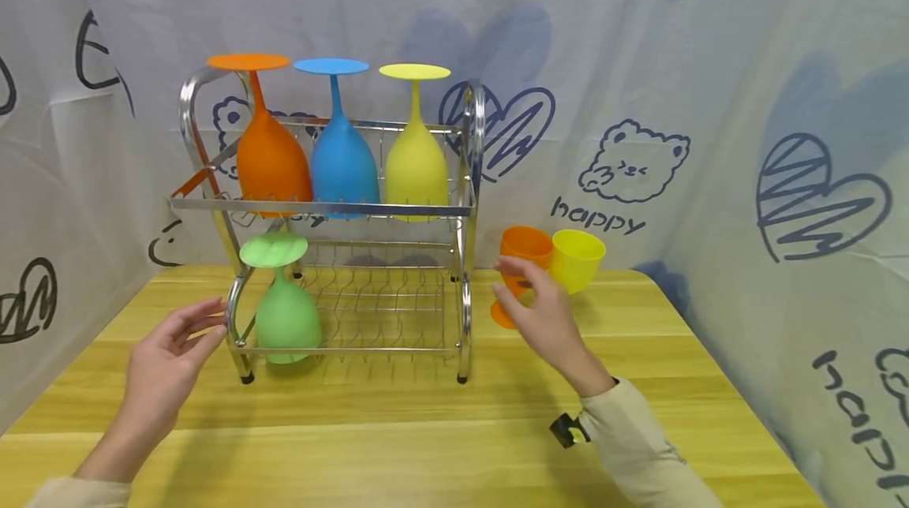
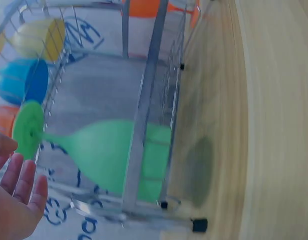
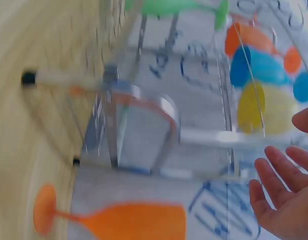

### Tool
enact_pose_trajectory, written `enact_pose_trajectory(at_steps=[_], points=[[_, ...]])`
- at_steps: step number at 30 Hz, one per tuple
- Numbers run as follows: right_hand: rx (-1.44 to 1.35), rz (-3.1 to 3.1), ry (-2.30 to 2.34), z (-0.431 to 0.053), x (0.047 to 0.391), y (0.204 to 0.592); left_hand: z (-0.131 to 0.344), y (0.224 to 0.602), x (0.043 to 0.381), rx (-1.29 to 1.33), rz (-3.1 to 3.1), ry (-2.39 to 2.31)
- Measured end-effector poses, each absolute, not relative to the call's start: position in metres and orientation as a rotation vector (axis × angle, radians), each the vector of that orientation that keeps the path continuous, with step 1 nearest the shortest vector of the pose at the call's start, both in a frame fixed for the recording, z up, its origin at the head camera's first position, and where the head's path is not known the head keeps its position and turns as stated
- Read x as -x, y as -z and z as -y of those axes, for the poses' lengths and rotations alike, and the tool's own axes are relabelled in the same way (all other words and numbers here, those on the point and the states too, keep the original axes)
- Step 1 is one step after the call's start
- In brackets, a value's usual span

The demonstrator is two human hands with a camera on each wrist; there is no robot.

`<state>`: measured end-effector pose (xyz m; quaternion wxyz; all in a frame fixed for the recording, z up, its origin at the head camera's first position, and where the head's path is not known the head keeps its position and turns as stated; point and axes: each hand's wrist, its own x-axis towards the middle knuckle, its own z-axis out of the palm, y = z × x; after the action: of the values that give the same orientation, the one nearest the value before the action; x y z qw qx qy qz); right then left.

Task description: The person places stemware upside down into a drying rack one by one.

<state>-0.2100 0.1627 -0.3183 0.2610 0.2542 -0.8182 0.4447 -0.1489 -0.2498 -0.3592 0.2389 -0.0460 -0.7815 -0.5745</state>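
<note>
A green goblet (image 1: 287, 319) stands upside down at the left end of the lower tier of a metal rack (image 1: 319, 208). My left hand (image 1: 166, 358) is just left of that tier, its fingertips right at the rack's side post and nothing in its grasp. Upside down along the top tier are an orange goblet (image 1: 273, 157), a blue goblet (image 1: 345, 165) and a yellow goblet (image 1: 417, 165). To the right of the rack, my right hand (image 1: 543, 315) is raised with fingers relaxed. It partly hides an upright orange goblet (image 1: 525, 244) behind it.
Beside the upright orange goblet is an upright yellow goblet (image 1: 578, 259), its lower part hidden. The wooden table (image 1: 398, 445) spreads in front of the rack. A printed cloth (image 1: 639, 58) hangs behind and along both sides.
</note>
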Motion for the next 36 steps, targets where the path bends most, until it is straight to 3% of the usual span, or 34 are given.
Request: enact_pose_trajectory(at_steps=[16,28,36], points=[[-0.026,2.286,-1.089,-0.257,0.262,0.319,0.206,0.345,0.144,0.270,2.137,1.533],[0.161,2.449,-1.486,-0.279,0.298,0.358,0.174,0.339,0.142,0.435,2.174,1.656],[0.108,2.350,-1.635,-0.273,0.312,0.374,0.161,0.339,0.143,0.529,2.163,1.701]])
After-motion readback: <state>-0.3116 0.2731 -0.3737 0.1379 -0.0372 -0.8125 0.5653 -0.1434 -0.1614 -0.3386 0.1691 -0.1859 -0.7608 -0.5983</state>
